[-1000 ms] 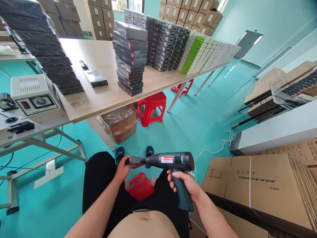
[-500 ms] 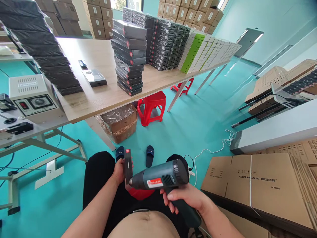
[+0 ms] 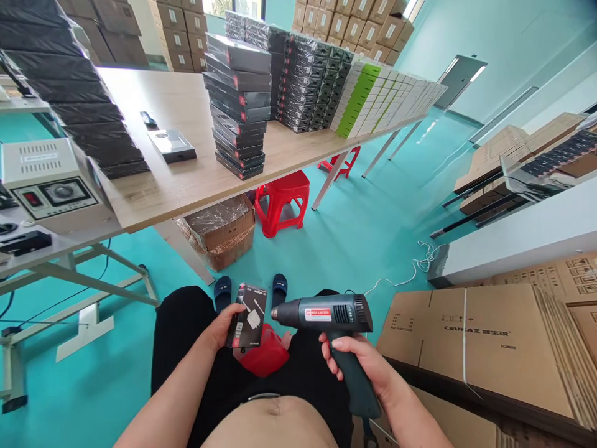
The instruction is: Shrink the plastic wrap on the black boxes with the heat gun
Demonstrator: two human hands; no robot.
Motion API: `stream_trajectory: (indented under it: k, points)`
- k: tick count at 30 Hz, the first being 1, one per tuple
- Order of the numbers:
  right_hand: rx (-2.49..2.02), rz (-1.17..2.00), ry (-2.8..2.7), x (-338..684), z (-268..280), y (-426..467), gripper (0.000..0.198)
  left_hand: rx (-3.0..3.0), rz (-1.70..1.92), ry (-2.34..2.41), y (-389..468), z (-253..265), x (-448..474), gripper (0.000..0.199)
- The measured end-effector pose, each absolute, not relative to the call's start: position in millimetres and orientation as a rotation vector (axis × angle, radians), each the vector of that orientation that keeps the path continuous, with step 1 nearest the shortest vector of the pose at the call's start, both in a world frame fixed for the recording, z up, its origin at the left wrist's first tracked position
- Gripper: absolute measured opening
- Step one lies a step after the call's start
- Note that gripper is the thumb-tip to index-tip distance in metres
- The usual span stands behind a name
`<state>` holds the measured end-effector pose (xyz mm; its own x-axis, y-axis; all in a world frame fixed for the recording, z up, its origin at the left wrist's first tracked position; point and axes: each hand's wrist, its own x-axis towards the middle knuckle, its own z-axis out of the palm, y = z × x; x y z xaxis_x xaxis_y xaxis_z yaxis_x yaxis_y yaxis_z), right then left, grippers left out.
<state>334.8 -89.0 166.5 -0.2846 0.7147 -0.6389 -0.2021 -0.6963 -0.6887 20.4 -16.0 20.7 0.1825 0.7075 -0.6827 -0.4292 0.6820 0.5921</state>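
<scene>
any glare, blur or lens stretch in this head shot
Head view: pale glare whitens the far left of the wooden tabletop; head view: the black stack near the left edge leans, probably wide-angle stretch; head view: heat gun and held box look fairly sharp, tiny print unreadable.

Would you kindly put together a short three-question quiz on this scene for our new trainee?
1. Which hand holds the heat gun: a) left, b) right, or c) both?
2. True or false: the heat gun's nozzle points away from the dark box being held.
3. Fill in: the stool beside the carton marked K13 is ____ in colour.

Key: 1. b, the right hand; 2. False, it points toward the dark box; 3. red.
</scene>
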Motion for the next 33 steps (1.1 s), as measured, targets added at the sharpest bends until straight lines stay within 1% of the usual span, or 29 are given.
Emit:
stream_trajectory:
  k: [2,6,10,19,26,33]
  points:
    - [-1.375,1.966,-0.552,341.3,164.7,-86.1,0.029,0.572,0.796,1.180,-18.7,14.5,28.3,0.025]
    - [-1.370,1.915,-0.406,353.1,162.9,-80.0,0.027,1.126,0.877,1.234,-19.3,11.0,34.2,0.040]
    - [-1.384,1.924,-0.409,357.1,163.1,-75.8,0.026,1.390,0.921,1.224,-15.9,12.1,29.2,0.050]
    - [-1.378,1.979,-0.550,348.3,154.6,-73.3,0.027,1.409,0.927,1.208,-16.6,14.4,27.8,0.051]
    - [-1.374,1.958,-0.704,336.4,153.1,-65.5,0.027,1.541,0.879,1.221,-16.7,7.1,28.2,0.051]
    - [-1.466,1.948,-0.810,329.6,155.0,-60.2,0.026,1.545,0.832,1.346,-18.8,0.2,28.2,0.038]
